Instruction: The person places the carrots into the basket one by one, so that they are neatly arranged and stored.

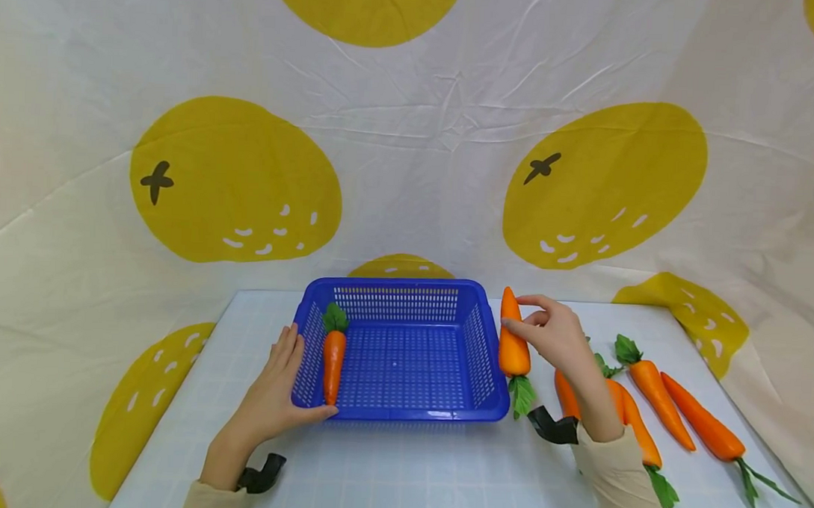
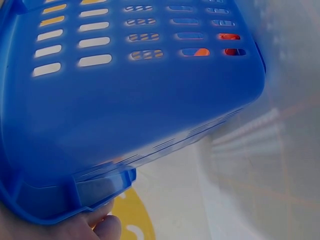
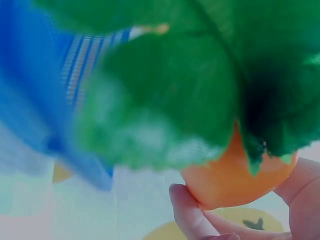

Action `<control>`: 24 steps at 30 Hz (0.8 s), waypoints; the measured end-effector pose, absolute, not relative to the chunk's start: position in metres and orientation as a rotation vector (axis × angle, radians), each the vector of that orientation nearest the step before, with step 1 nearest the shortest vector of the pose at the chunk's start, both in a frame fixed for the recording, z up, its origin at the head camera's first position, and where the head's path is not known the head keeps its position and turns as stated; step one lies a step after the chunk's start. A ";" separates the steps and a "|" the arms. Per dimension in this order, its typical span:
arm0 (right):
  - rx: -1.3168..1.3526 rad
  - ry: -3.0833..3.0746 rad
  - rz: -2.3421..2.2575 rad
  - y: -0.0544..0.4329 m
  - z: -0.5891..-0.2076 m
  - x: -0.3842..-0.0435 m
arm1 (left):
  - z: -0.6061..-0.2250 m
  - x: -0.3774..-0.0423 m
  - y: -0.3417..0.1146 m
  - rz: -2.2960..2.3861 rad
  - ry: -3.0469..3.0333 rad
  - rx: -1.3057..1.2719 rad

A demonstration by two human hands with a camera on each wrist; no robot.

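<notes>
A blue plastic basket [image 1: 401, 414] stands on the table with one carrot [image 1: 333, 365] inside along its left side, leafy end away from me. My left hand [image 1: 270, 395] holds the basket's near left corner, thumb on the front rim and fingers along the left side. In the left wrist view, fingertips [image 2: 107, 227] show at the rim of the basket [image 2: 125, 105]. My right hand [image 1: 555, 334] pinches another carrot [image 1: 514, 351] between thumb and fingers beside the right rim, tip pointing away and leaves toward me. Its green leaves [image 3: 165, 105] hide much of the right wrist view.
Several more carrots lie to the right, including one [image 1: 661, 401] with short leaves and one [image 1: 707, 421] with long stems; my right forearm partly covers others [image 1: 639, 426]. A cloth [image 1: 424, 150] with yellow fruit prints hangs behind the white table [image 1: 399, 474].
</notes>
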State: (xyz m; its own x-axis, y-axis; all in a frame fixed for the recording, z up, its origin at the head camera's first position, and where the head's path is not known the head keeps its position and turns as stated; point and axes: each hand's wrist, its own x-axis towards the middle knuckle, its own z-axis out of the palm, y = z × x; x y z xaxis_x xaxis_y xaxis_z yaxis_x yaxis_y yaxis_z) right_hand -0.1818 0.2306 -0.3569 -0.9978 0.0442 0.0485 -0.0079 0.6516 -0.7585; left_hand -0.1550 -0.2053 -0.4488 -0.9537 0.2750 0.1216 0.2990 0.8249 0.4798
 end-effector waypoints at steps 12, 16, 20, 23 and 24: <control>0.074 -2.710 1.580 0.176 -0.350 -0.215 | -0.448 -0.155 -0.206 -0.780 -2.964 -0.454; 0.118 -2.697 1.597 0.152 -0.350 -0.224 | -0.449 -0.155 -0.206 -0.779 -2.967 -0.445; 0.136 -2.702 1.629 0.131 -0.351 -0.232 | -0.449 -0.156 -0.206 -0.785 -2.963 -0.444; 0.149 -2.722 1.657 0.116 -0.354 -0.237 | -0.450 -0.156 -0.205 -0.791 -2.963 -0.448; 0.150 -2.723 1.670 0.111 -0.355 -0.238 | -0.450 -0.156 -0.205 -0.792 -2.964 -0.449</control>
State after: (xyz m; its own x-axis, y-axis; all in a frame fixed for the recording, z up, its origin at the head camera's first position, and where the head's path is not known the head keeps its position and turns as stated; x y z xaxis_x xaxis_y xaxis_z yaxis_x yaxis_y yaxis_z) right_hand -0.2384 0.1110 -0.3553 -0.9940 -0.1091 0.0017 -0.0510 0.4507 -0.8912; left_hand -0.1563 -0.2053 -0.4501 -0.9573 0.2661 0.1129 0.2869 0.8277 0.4822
